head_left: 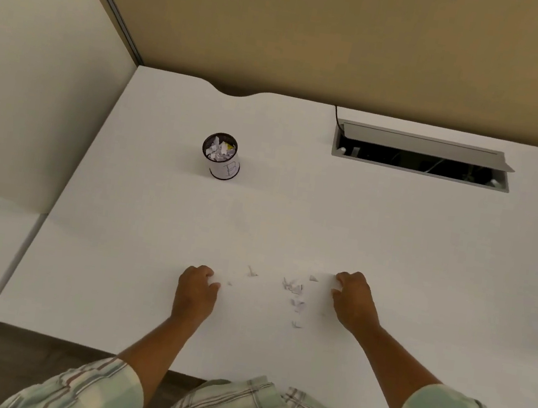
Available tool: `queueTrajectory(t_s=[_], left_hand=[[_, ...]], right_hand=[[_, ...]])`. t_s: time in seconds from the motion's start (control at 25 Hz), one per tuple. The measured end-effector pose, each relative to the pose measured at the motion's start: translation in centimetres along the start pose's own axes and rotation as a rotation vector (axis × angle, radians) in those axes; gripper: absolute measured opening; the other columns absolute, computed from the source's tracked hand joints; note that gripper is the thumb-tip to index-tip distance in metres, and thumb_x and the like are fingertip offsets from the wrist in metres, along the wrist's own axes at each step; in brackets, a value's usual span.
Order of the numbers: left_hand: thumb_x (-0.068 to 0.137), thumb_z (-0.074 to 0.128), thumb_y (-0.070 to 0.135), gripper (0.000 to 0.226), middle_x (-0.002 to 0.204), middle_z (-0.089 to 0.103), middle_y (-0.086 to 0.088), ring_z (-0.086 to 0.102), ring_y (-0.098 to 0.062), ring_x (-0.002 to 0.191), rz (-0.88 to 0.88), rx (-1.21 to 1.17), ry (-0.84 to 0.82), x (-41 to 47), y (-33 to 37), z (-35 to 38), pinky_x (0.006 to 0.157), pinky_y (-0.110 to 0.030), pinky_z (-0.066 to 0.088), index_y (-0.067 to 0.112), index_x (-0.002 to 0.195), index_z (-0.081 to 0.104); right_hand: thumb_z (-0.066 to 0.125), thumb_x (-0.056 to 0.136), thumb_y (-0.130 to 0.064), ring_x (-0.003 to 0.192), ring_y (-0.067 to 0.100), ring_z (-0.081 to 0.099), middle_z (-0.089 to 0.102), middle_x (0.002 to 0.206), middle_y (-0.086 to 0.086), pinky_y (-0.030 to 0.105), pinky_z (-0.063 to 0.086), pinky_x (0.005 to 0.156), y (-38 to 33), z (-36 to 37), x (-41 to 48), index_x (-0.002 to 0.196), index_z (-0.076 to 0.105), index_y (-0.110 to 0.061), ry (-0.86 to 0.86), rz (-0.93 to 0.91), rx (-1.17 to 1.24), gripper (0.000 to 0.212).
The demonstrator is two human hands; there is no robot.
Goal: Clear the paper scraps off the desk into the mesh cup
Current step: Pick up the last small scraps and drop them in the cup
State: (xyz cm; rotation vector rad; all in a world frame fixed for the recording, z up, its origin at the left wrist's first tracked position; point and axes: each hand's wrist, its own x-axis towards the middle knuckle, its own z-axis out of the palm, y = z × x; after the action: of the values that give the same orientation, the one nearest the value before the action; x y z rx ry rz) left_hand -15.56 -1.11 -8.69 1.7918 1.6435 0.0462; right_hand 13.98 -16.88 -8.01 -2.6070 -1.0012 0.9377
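Several small white paper scraps (pixel 293 288) lie scattered on the white desk (pixel 394 238) near its front edge, between my two hands. My left hand (pixel 195 292) rests on the desk left of them with fingers curled down; whether it holds a scrap is hidden. To the right of the scraps my right hand (pixel 354 302) sits with bent fingers touching the surface. A black mesh cup (pixel 221 157) with a white label stands farther back, left of centre, holding crumpled paper pieces.
An open grey cable tray (pixel 423 156) is set into the desk at the back right, with a black cable beside it. Beige partition walls (pixel 319 31) close the back. A white side panel (pixel 35 84) stands at the left.
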Motion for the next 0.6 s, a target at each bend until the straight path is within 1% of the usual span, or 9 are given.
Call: queueTrajectory(t_s=[0.08, 0.2, 0.28, 0.36, 0.44, 0.48, 0.52, 0.6], left_hand=[[0.089, 0.071, 0.014, 0.028, 0.115, 0.066, -0.011, 0.066, -0.025, 0.107, 0.003, -0.020, -0.008, -0.8, 0.8, 0.9, 0.091, -0.029, 0.053, 0.006, 0.116, 0.071], [0.086, 0.070, 0.009, 0.020, 0.106, 0.068, -0.010, 0.067, -0.024, 0.099, 0.024, -0.040, -0.043, -2.0, 2.6, 2.7, 0.081, -0.020, 0.044, 0.004, 0.105, 0.073], [0.085, 0.071, 0.009, 0.016, 0.102, 0.067, -0.011, 0.066, -0.025, 0.096, 0.102, -0.005, -0.123, -2.6, 3.9, 4.0, 0.078, -0.017, 0.039, 0.003, 0.099, 0.073], [0.085, 0.074, 0.012, 0.019, 0.105, 0.069, -0.011, 0.066, -0.025, 0.097, 0.192, 0.027, -0.197, -2.9, 5.4, 5.1, 0.080, -0.019, 0.044, 0.004, 0.102, 0.074], [0.086, 0.076, 0.014, 0.029, 0.111, 0.069, -0.008, 0.067, -0.022, 0.100, 0.228, 0.006, -0.246, -2.9, 6.2, 5.4, 0.090, -0.024, 0.050, 0.007, 0.114, 0.074], [0.086, 0.077, 0.015, 0.032, 0.113, 0.068, -0.006, 0.066, -0.021, 0.100, 0.239, -0.012, -0.244, -2.8, 6.2, 5.3, 0.092, -0.023, 0.051, 0.009, 0.117, 0.073], [0.086, 0.077, 0.015, 0.033, 0.114, 0.066, -0.004, 0.066, -0.020, 0.100, 0.250, -0.027, -0.219, -2.7, 6.1, 5.1, 0.092, -0.022, 0.050, 0.011, 0.118, 0.072], [0.086, 0.076, 0.014, 0.034, 0.117, 0.059, -0.002, 0.063, -0.020, 0.103, 0.235, -0.054, -0.134, -2.3, 5.3, 4.4, 0.094, -0.026, 0.052, 0.013, 0.119, 0.068]], right_hand=[[0.055, 0.098, -0.015, 0.113, 0.028, 0.059, 0.051, 0.123, 0.013, 0.031, 0.049, 0.096, -1.2, 0.7, -0.2, 0.126, 0.059, -0.009, -0.036, -0.085, -0.033, 0.029], [0.054, 0.098, -0.013, 0.114, 0.029, 0.058, 0.049, 0.125, 0.014, 0.034, 0.050, 0.098, -3.1, 1.5, -0.7, 0.127, 0.059, -0.009, -0.097, -0.201, -0.091, 0.029], [0.054, 0.096, -0.009, 0.107, 0.029, 0.060, 0.052, 0.120, 0.013, 0.033, 0.052, 0.091, -4.0, 2.1, -1.5, 0.117, 0.064, -0.009, -0.129, -0.301, -0.133, 0.023], [0.050, 0.096, -0.007, 0.103, 0.029, 0.061, 0.054, 0.116, 0.015, 0.034, 0.053, 0.089, -4.3, 2.7, -2.1, 0.111, 0.066, -0.007, -0.180, -0.381, -0.139, 0.022], [0.050, 0.098, -0.006, 0.108, 0.030, 0.062, 0.057, 0.119, 0.016, 0.037, 0.052, 0.097, -3.9, 2.5, -2.2, 0.119, 0.066, -0.005, -0.208, -0.363, -0.052, 0.026], [0.051, 0.098, -0.006, 0.112, 0.029, 0.061, 0.058, 0.122, 0.014, 0.035, 0.049, 0.101, -3.5, 2.0, -2.1, 0.124, 0.065, -0.005, -0.175, -0.325, 0.001, 0.030], [0.052, 0.097, -0.005, 0.114, 0.027, 0.061, 0.059, 0.123, 0.012, 0.032, 0.048, 0.103, -2.8, 1.3, -2.1, 0.127, 0.065, -0.006, -0.118, -0.270, 0.045, 0.032], [0.056, 0.095, -0.005, 0.109, 0.025, 0.062, 0.064, 0.117, 0.010, 0.029, 0.047, 0.094, -0.8, -0.1, -1.9, 0.122, 0.068, -0.009, -0.003, -0.151, 0.098, 0.030]])
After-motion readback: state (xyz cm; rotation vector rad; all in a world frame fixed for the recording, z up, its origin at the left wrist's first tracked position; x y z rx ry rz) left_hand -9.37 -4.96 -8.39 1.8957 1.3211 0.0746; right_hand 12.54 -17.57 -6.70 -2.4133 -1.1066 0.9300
